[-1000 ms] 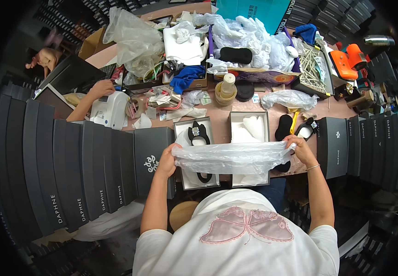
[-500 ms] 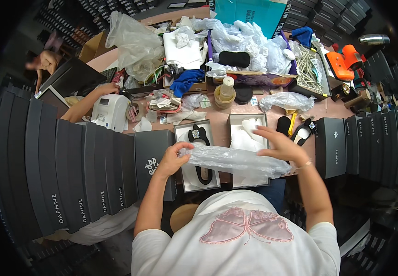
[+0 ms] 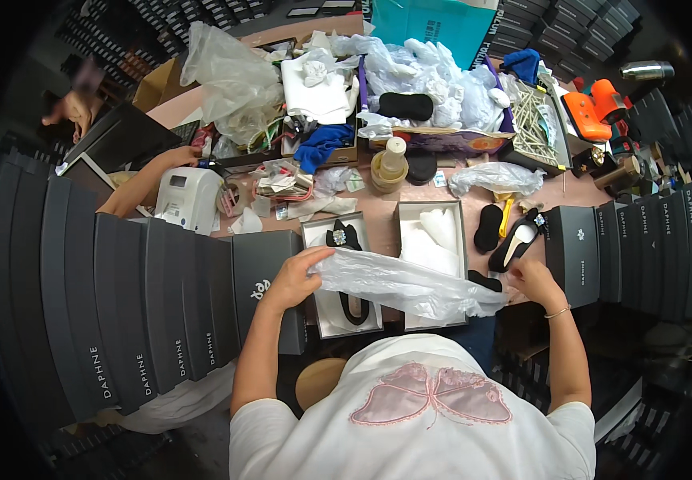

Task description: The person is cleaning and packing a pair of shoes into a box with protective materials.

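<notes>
I see my left hand (image 3: 294, 280) and right hand (image 3: 534, 280) pinching the clear plastic bag (image 3: 410, 284), fingers closed on it; stretched this taut at six o'clock of the open boxes (image 3: 430, 232), it may tear.

White tee, short sleeves
Pink butterfly print on the back; thin bracelet (image 3: 555, 314) on rt wrist, arms bare.

Two open boxes (image 3: 430, 212) lie side by side, the plastic bag (image 3: 406, 284) over them (stacked boxes (image 3: 122, 304) left).
</notes>
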`<state>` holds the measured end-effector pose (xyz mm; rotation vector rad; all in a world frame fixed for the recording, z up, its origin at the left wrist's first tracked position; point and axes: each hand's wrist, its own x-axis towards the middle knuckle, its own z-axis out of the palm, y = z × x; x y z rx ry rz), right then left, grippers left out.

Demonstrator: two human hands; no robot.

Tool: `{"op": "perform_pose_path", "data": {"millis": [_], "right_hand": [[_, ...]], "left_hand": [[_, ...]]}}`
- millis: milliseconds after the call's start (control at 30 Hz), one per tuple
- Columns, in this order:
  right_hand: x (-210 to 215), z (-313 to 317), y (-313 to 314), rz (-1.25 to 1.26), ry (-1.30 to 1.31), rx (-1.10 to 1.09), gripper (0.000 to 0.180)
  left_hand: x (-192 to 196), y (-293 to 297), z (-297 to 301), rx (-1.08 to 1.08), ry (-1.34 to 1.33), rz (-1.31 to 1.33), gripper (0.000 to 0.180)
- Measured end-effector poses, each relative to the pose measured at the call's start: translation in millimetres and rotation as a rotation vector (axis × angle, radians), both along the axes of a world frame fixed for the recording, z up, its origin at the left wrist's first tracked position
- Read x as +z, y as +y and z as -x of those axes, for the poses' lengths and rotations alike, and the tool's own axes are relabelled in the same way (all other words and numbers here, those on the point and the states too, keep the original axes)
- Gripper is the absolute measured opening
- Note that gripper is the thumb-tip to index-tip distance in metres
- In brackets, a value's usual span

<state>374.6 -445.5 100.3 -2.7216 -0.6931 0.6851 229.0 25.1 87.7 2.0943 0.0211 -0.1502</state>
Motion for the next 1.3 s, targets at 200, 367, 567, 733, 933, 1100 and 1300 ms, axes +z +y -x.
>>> {"op": "perform_pose_path", "data": {"millis": [200,367,567,733,933,1100,1300], "right_hand": [[-42,16,153,-0.566,0.193,0.288,0.052],[-52,21,122,-0.433,0.461,-0.038,0.021],[-62,20,95,-0.605,0.295,-0.103,0.028],[-26,5,128,-0.593,0.129,-0.104,0.026],[-14,-1,159,-0.507,-0.092,-0.029,0.018],[-11,49,190,-0.680,-0.056,0.199,0.014],[6,69,169,-0.704,0.270,0.026,0.012]], "left_hand": [[21,-14,-14,-0.048,-0.066,0.032,0.051],[-40,10,30,0.600,-0.048,0.626,0.035],[-201,-78,68,0.617,0.318,0.159,0.057],[-188,-78,51,0.750,0.289,0.489,0.038],[-21,-56,74,0.404,0.214,0.744,0.046],[-14,-83,79,0.179,0.590,1.125,0.065],[-81,-133,39,0.337,0.533,1.371,0.055]]}}
